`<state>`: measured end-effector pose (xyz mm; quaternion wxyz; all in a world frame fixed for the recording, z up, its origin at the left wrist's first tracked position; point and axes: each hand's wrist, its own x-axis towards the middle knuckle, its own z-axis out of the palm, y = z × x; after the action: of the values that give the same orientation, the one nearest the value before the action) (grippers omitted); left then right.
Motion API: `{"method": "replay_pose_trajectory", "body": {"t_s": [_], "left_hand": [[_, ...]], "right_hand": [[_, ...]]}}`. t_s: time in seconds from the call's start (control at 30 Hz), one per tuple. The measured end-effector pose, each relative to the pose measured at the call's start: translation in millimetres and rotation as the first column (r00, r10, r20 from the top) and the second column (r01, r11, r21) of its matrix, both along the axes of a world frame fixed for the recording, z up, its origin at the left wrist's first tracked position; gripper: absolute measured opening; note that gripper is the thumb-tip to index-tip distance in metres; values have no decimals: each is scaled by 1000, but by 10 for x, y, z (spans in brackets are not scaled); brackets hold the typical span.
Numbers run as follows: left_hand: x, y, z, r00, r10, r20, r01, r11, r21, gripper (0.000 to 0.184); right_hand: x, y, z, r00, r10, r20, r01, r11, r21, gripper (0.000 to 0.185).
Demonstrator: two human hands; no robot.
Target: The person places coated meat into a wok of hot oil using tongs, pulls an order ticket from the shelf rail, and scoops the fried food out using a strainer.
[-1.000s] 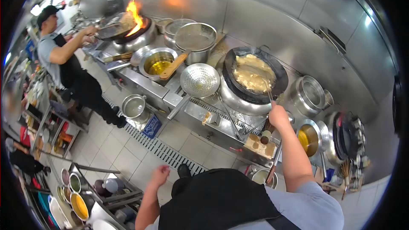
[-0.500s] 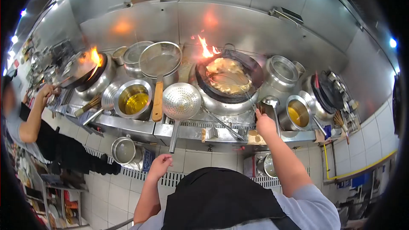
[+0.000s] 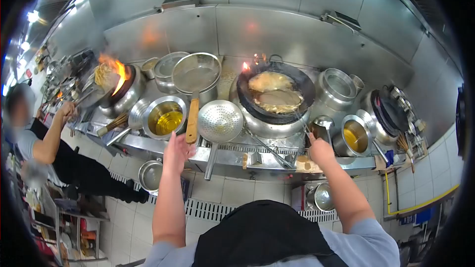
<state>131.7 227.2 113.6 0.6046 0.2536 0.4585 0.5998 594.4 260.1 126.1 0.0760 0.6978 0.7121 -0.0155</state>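
Grip of right hand (image 3: 321, 151): clenched on long-handled utensil (image 3: 301, 119), head in wok (image 3: 308, 85); left hand (image 3: 177, 154): released, near wooden strainer handle (image 3: 192, 121).

The right of 2 hands (image 3: 321, 151) grips a utensil (image 3: 303, 123), probably a skimmer, reaching into a wok (image 3: 306, 83) of food (image 3: 273, 82)

Apron (image 3: 260, 237): black, plain cloth, its upper edge rounded, at the bottom centre of the frame
Strap (image 3: 334, 260): flat black band over the shirt, right of the apron
Left sleeve (image 3: 166, 254): light grey-blue, short
Right sleeve (image 3: 370, 237): same light grey-blue, short, at the lower right
Left hand (image 3: 177, 154): bare
Right hand (image 3: 321, 152): bare
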Motion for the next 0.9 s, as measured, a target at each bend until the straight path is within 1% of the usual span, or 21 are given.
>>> {"method": "replay_pose_trajectory", "body": {"t_s": [0.03,0.07,0.13,0.17,0.23,0.27,0.3,0.37,0.4,0.43,0.47,0.53,0.57,0.6,0.63,0.67,0.7,0.73,0.8,0.87,0.9], "left_hand": [[-25,138,24,998,-63,26,62,997,42,60],[-21,281,57,998,-58,18,57,998,41,60],[4,601,135,967,-143,211,158,986,-55,51],[22,718,131,969,-147,200,160,986,-50,51],[65,930,77,959,-156,235,176,982,-62,41],[76,1008,56,919,-131,371,190,973,-128,38],[73,1025,10,921,-142,363,207,967,-146,38],[155,1080,26,955,-80,285,134,976,-173,43],[199,1039,19,968,-85,236,113,988,-108,47],[449,823,257,949,8,314,35,991,-130,48],[666,593,407,936,151,317,-106,982,-155,39],[463,401,-300,882,297,367,-306,951,-33,40],[550,236,-542,842,493,220,-462,869,-178,34],[573,-1,-848,934,299,194,-244,933,-264,29],[876,-257,-760,994,-80,-78,44,924,-381,29],[1238,-350,-670,888,-345,-305,166,857,-487,31],[1589,-374,-619,819,-460,-344,247,823,-512,30],[1877,-333,-505,735,-577,-356,372,783,-499,30],[2256,-114,-373,566,-669,-482,535,742,-404,29],[2492,89,-214,587,-632,-506,517,773,-367,29],[2564,153,-146,595,-600,-534,507,796,-331,29]], "right_hand": [[68,21,-60,1000,-3,-16,3,1000,10,57],[81,44,-74,1000,10,-13,-9,1000,22,54],[164,79,-204,999,26,-36,-24,999,36,54],[191,61,-224,998,37,-49,-35,999,40,54],[265,54,-219,998,31,-60,-30,999,18,54],[305,64,-235,994,46,-103,-43,999,31,55],[351,38,-274,987,52,-149,-47,998,35,56],[429,29,-308,978,34,-204,-27,999,36,56],[445,59,-303,954,59,-295,-49,998,39,57],[492,54,-324,919,83,-386,-71,996,44,59],[569,28,-352,916,69,-395,-59,998,37,59],[714,49,-344,753,33,-658,-55,998,-14,62],[800,49,-311,745,33,-667,-47,999,-3,62],[897,-3,-289,663,-19,-748,31,1000,3,62],[1002,-61,-321,568,-69,-820,113,994,-6,61],[1155,-89,-479,598,-77,-797,209,976,62,57],[1358,-136,-672,702,-104,-704,237,967,93,55],[1519,-242,-731,778,-145,-612,238,968,73,50],[1765,-530,-793,830,-277,-483,283,957,-64,49],[1901,-731,-1163,810,-417,-412,384,909,-164,61],[1904,-821,-1307,753,-467,-464,410,884,-224,79]]}}
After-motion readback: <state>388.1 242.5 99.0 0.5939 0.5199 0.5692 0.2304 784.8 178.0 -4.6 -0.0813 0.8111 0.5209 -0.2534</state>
